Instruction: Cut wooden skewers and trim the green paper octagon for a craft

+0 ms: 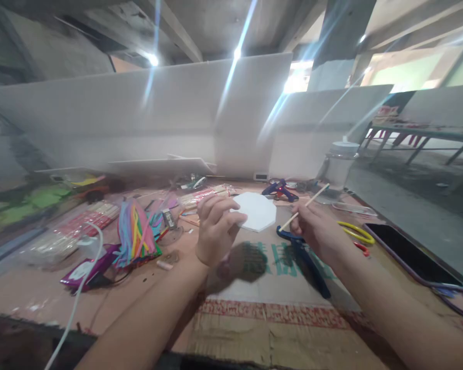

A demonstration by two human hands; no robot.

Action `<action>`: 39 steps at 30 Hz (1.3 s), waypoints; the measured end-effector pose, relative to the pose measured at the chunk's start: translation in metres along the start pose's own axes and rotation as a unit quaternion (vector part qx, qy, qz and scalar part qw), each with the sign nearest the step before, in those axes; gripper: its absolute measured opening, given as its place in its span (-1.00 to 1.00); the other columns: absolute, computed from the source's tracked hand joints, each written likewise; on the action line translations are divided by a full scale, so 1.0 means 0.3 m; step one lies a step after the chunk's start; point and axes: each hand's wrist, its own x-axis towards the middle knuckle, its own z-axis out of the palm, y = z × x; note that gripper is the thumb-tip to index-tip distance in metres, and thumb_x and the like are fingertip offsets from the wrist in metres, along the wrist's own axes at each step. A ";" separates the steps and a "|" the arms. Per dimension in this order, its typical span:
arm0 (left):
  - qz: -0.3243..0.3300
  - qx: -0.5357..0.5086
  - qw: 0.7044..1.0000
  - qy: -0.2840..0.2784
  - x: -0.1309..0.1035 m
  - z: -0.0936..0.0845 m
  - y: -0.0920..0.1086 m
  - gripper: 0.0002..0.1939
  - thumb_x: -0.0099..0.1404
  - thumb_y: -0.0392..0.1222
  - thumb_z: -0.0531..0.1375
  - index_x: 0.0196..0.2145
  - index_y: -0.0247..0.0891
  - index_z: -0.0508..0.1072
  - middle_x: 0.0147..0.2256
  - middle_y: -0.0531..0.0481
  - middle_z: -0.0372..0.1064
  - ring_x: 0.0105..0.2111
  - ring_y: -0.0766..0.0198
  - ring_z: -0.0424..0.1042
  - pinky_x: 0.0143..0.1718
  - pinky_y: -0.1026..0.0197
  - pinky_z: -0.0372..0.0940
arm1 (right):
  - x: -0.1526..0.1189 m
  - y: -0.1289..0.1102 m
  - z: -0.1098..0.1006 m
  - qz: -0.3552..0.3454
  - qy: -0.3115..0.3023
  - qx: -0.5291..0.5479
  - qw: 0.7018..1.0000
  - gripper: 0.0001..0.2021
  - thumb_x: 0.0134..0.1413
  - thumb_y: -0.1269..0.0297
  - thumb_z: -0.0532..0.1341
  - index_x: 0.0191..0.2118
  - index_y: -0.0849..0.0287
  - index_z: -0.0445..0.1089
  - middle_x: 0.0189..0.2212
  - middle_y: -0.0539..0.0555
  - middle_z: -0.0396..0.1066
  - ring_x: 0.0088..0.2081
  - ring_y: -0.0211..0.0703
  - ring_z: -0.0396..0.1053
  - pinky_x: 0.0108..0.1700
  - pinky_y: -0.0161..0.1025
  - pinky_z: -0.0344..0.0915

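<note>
Pale boards (pixel 250 118) stand behind a cluttered worktable (pixel 119 308), where the left hand (pixel 218 228) pinches a white octagonal plate (pixel 258 211) by its edge, raised above printed cardboard (pixel 235 336), and the right hand (pixel 314 223) holds a slanting wooden stick (pixel 314 195) between its fingers, near a dark-blue tool (pixel 312 270), perhaps pliers

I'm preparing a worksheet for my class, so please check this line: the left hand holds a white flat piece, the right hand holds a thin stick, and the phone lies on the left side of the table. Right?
Not quite: the head view shows the phone on the right side of the table, not the left.
</note>
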 end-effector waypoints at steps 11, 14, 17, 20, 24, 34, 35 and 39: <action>-0.364 -0.089 0.864 -0.338 -0.136 0.192 -0.034 -0.59 0.28 -0.13 0.28 0.05 -0.32 0.51 -0.28 -0.13 0.58 -0.28 0.08 0.56 -0.20 0.07 0.44 | 0.005 0.023 0.006 -0.006 0.001 -0.050 0.999 -0.51 -0.15 -0.20 0.42 -0.37 0.14 0.37 -0.66 -0.06 0.35 -0.61 -0.32 0.25 -0.53 -0.35 0.22; -0.341 -0.072 0.859 -0.374 -0.109 0.158 -0.056 -0.56 0.25 -0.16 0.30 0.08 -0.30 0.51 -0.01 -0.22 0.55 0.02 -0.01 0.49 0.07 0.01 0.34 | -0.008 0.030 0.018 -0.009 -0.011 -0.101 0.995 -0.49 -0.12 -0.24 0.39 -0.35 0.15 0.39 -0.61 -0.03 0.41 -0.58 -0.30 0.31 -0.49 -0.32 0.26; -0.328 -0.066 0.850 -0.406 -0.030 0.075 -0.107 -0.67 0.34 -0.16 0.17 0.01 -0.26 0.55 0.01 -0.16 0.56 -0.01 0.07 0.51 0.01 0.11 0.34 | -0.023 0.026 0.028 -0.021 -0.030 -0.160 0.986 -0.51 -0.07 -0.22 0.38 -0.32 0.15 0.39 -0.54 0.00 0.47 -0.52 -0.27 0.37 -0.42 -0.30 0.32; -0.323 -0.038 0.844 -0.426 0.024 -0.011 -0.179 -0.71 0.31 -0.07 0.19 -0.10 -0.21 0.60 -0.12 -0.10 0.61 -0.13 0.08 0.55 -0.14 0.16 0.34 | -0.035 0.030 0.058 -0.029 -0.085 -0.244 0.966 -0.55 0.04 -0.19 0.31 -0.29 0.15 0.39 -0.47 0.07 0.53 -0.46 -0.20 0.44 -0.35 -0.24 0.38; -0.339 0.035 0.852 -0.398 0.008 -0.084 -0.273 -0.69 0.32 -0.05 0.13 -0.17 -0.23 0.61 -0.23 -0.09 0.61 -0.24 0.09 0.53 -0.27 0.19 0.28 | -0.030 0.076 0.184 -0.036 -0.194 -0.349 0.916 -0.60 0.25 -0.08 0.13 -0.28 0.18 0.46 -0.38 0.15 0.57 -0.40 -0.13 0.49 -0.29 -0.19 0.40; -0.359 0.141 0.851 -0.357 -0.042 -0.152 -0.400 -0.70 0.32 -0.15 0.08 -0.25 -0.27 0.60 -0.32 -0.11 0.58 -0.33 0.12 0.47 -0.32 0.20 0.23 | 0.112 0.248 0.620 -0.124 -0.373 -0.513 0.763 -0.79 0.25 0.46 0.09 -0.34 0.21 0.45 -0.39 0.11 0.49 -0.37 -0.19 0.36 -0.26 -0.27 0.23; -0.358 0.141 0.851 -0.358 -0.038 -0.151 -0.397 -0.71 0.33 -0.16 0.09 -0.25 -0.26 0.60 -0.32 -0.11 0.58 -0.32 0.12 0.48 -0.30 0.20 0.24 | 0.112 0.255 0.626 -0.134 -0.384 -0.518 0.753 -0.78 0.26 0.46 0.09 -0.36 0.21 0.44 -0.40 0.10 0.48 -0.37 -0.20 0.35 -0.25 -0.27 0.22; -0.343 0.126 0.856 -0.366 -0.024 -0.141 -0.366 -0.74 0.33 -0.15 0.12 -0.21 -0.23 0.61 -0.25 -0.09 0.60 -0.24 0.11 0.50 -0.21 0.19 0.28 | 0.101 0.260 0.604 -0.165 -0.409 -0.527 0.726 -0.85 0.24 0.45 0.13 -0.30 0.22 0.45 -0.33 0.12 0.49 -0.29 -0.16 0.36 -0.21 -0.27 0.20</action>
